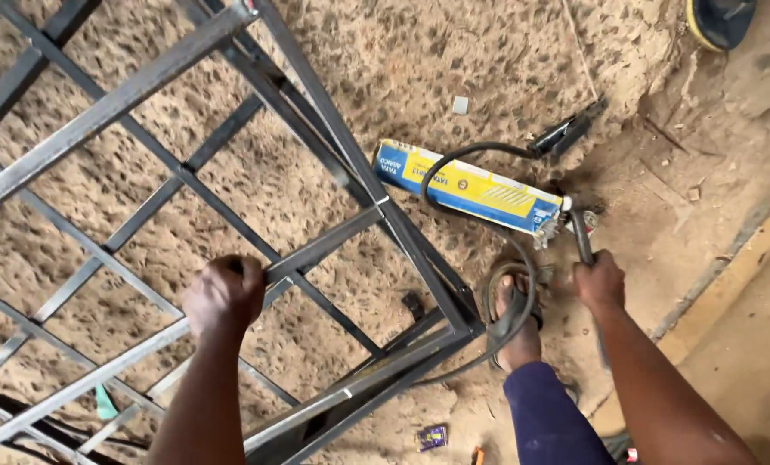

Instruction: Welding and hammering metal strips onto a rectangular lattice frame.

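Note:
My left hand (223,295) is closed around a grey square-tube bar of a metal grid frame (144,77) that fills the left half of the view, tilted above the sandy ground. My right hand (600,280) grips the dark handle of a slim tool (577,231) whose head points up toward a long blue and yellow box (471,187) lying on the ground. My foot (516,331) in a sandal stands by the frame's corner, between the two hands. A black cable (462,155) loops from a clamp (570,131) over the box and down past the foot.
Rough sandy ground (454,52) lies under everything. A yellowish slab edge (738,301) runs along the right. A dark shoe (719,21) sits at the top right corner. Small scraps lie near the bottom: a purple wrapper (431,437) and a green piece (104,403).

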